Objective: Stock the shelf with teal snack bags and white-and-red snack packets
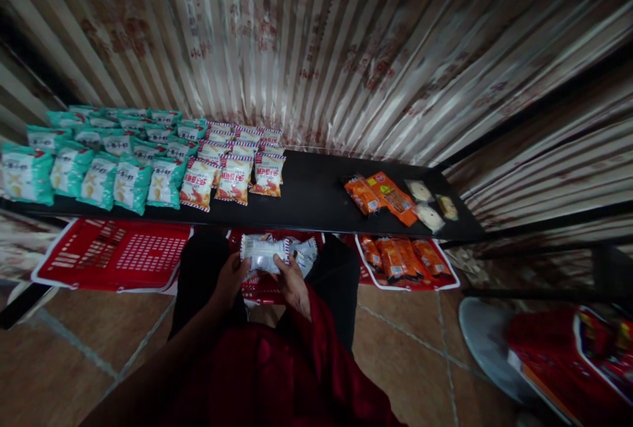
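Between my two hands is a white snack bag (266, 254) with a striped edge, its printed back facing up. My left hand (232, 280) grips the bag's left end, and my right hand (293, 281) pinches its right end. Below the bag, a red basket (262, 290) between my knees holds more white bags (305, 254). On the black shelf (316, 183) in front, several upright white and orange snack bags (233, 178) stand in rows beside several teal bags (131, 183).
Orange packets (390, 198) and small pale packs (428, 217) lie on the shelf's right part. Under the shelf are a red basket (111, 256) at left and one with orange packets (395, 259) at right. A striped curtain (297, 38) hangs behind. A grey stool (487, 341) stands lower right.
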The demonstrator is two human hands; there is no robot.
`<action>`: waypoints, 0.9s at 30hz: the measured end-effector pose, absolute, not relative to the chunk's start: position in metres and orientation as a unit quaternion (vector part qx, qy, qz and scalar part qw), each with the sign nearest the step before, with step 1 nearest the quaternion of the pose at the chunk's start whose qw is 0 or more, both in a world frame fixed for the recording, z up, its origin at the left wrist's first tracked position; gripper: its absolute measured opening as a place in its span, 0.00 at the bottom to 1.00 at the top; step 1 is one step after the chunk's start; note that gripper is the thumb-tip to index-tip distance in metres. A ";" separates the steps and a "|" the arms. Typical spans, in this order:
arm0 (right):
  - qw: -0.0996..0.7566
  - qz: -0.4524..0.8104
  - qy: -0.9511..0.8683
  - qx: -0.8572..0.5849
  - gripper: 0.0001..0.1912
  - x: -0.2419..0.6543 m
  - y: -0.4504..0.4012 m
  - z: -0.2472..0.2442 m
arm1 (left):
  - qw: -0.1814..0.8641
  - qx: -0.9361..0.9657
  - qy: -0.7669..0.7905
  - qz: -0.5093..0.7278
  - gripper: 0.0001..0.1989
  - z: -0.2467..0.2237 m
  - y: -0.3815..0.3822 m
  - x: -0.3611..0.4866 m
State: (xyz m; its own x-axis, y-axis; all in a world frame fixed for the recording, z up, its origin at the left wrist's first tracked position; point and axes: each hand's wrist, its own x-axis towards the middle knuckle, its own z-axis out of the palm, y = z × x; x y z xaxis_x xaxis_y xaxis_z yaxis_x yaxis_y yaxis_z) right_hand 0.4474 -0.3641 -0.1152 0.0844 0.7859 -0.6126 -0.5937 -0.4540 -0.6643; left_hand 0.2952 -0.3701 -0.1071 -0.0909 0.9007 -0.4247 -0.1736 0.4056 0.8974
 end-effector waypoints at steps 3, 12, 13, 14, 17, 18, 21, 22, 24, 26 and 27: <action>0.523 0.671 -0.103 -0.516 0.29 0.447 -0.364 -0.112 | 0.600 0.294 0.592 0.451 0.25 -0.106 -0.371 0.295; 0.494 0.694 -0.149 -0.503 0.27 0.449 -0.362 -0.113 | 0.596 0.227 0.611 0.470 0.27 -0.112 -0.368 0.292; 0.490 0.696 -0.149 -0.504 0.26 0.449 -0.362 -0.113 | 0.596 0.225 0.610 0.471 0.27 -0.112 -0.367 0.291; 0.484 0.698 -0.147 -0.506 0.25 0.450 -0.361 -0.113 | 0.596 0.226 0.610 0.471 0.26 -0.111 -0.366 0.290; 0.480 0.700 -0.142 -0.509 0.23 0.451 -0.358 -0.111 | 0.598 0.236 0.611 0.463 0.26 -0.108 -0.365 0.286; 0.483 0.700 -0.140 -0.508 0.24 0.450 -0.357 -0.110 | 0.597 0.241 0.612 0.460 0.26 -0.107 -0.365 0.285; 0.488 0.702 -0.143 -0.499 0.25 0.449 -0.357 -0.106 | 0.591 0.254 0.622 0.446 0.26 -0.106 -0.364 0.280; 0.484 0.704 -0.149 -0.498 0.25 0.449 -0.357 -0.106 | 0.592 0.261 0.623 0.440 0.26 -0.106 -0.363 0.278; 0.470 0.708 -0.163 -0.502 0.24 0.450 -0.357 -0.107 | 0.595 0.282 0.621 0.425 0.25 -0.106 -0.361 0.273; 0.449 0.709 -0.183 -0.513 0.25 0.453 -0.359 -0.110 | 0.599 0.307 0.617 0.408 0.23 -0.105 -0.357 0.268; 0.439 0.704 -0.199 -0.521 0.25 0.455 -0.359 -0.113 | 0.600 0.318 0.615 0.401 0.22 -0.105 -0.355 0.266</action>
